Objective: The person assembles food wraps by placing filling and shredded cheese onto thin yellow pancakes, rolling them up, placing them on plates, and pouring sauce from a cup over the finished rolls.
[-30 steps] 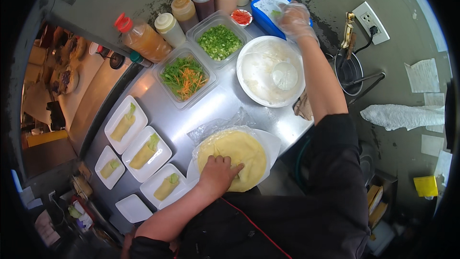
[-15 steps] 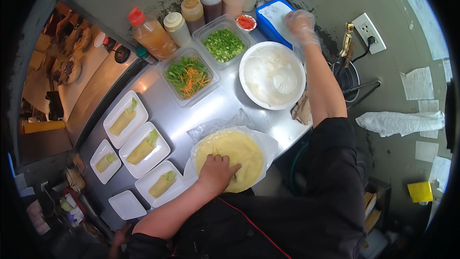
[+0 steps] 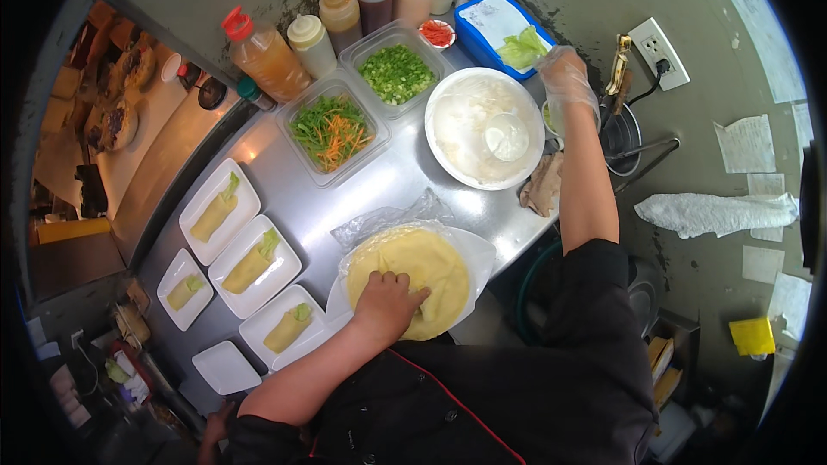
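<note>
My left hand (image 3: pixel 385 303), bare, rests on a pale yellow crepe (image 3: pixel 439 258) lying on a white plate (image 3: pixel 482 254) with clear plastic wrap around it. Its fingers curl down at a raised fold in the crepe, and their tips are partly hidden. Farther right, my right hand (image 3: pixel 567 77) wears a clear glove. Its fingers close at the edge of a light green lettuce leaf (image 3: pixel 522 48), which is over the blue-rimmed container (image 3: pixel 485 45). A large white bowl (image 3: pixel 441 155) of pale food, with a small clear cup in it, stands just left of my right forearm.
Several white plates (image 3: pixel 245 174) with rolled crepes and lettuce stand at left, beside a bare plate (image 3: pixel 226 368). Tubs of green-and-orange shreds (image 3: pixel 332 132) and chopped scallions (image 3: pixel 394 74) sit behind. Squeeze bottles (image 3: pixel 376 2) line the wall. A pot (image 3: pixel 622 133) is right of my forearm.
My right hand has drawn back from inside the blue-rimmed container toward me, and a lettuce leaf now shows at its fingers. My left hand stays on the crepe.
</note>
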Available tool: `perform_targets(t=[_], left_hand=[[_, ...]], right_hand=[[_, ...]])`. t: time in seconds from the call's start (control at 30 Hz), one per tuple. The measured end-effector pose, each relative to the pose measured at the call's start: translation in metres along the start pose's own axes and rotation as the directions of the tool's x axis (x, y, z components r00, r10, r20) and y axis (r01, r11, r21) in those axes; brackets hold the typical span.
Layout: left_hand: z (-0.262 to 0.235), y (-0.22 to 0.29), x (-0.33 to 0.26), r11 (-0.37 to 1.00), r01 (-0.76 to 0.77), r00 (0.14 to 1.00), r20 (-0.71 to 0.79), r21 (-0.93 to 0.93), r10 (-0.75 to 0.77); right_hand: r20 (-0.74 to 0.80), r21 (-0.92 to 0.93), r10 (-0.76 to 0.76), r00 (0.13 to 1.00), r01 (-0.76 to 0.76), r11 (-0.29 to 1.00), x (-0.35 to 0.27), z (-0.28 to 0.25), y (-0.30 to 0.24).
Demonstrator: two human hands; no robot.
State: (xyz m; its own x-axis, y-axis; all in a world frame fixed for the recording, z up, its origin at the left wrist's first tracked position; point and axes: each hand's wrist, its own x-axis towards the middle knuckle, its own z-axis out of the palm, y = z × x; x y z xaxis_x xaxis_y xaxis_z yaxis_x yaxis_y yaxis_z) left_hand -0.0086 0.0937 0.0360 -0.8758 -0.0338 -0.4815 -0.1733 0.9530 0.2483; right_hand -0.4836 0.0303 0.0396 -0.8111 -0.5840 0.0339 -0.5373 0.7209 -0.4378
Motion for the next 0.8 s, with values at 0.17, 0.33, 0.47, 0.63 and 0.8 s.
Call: perform_targets(t=[0.17, 0.33, 0.47, 0.63, 0.8], left_hand=[[-0.001, 0.000, 0.001, 1.000, -0.001, 1.000, 0.020, 0.011, 0.001], [0.005, 0.004, -0.007, 0.999, -0.003, 0.999, -0.052, 0.039, 0.005], [0.026, 0.002, -0.010, 1.000, -0.006, 0.979, -0.203, 0.022, 0.011], [0.019, -0.009, -0.031, 0.860, 0.080, 0.904, -0.327, -0.504, -0.275], [0.070, -0.011, -0.028, 0.432, 0.016, 0.667, -0.313, -0.902, -0.676]], right_hand=[[0.141, -0.320, -0.648, 0.749, 0.654, 0.686, 0.002, 0.016, -0.002], [0.104, -0.414, -0.581, 0.807, 0.566, 0.713, 0.002, 0.008, -0.010], [-0.182, -0.194, -0.758, 0.627, 0.733, 0.653, -0.046, -0.031, -0.007], [0.405, 0.381, -0.535, 0.741, 0.396, 0.836, -0.237, -0.035, -0.013], [0.392, 0.499, -0.397, 0.829, 0.171, 0.849, -0.376, 0.010, 0.016]])
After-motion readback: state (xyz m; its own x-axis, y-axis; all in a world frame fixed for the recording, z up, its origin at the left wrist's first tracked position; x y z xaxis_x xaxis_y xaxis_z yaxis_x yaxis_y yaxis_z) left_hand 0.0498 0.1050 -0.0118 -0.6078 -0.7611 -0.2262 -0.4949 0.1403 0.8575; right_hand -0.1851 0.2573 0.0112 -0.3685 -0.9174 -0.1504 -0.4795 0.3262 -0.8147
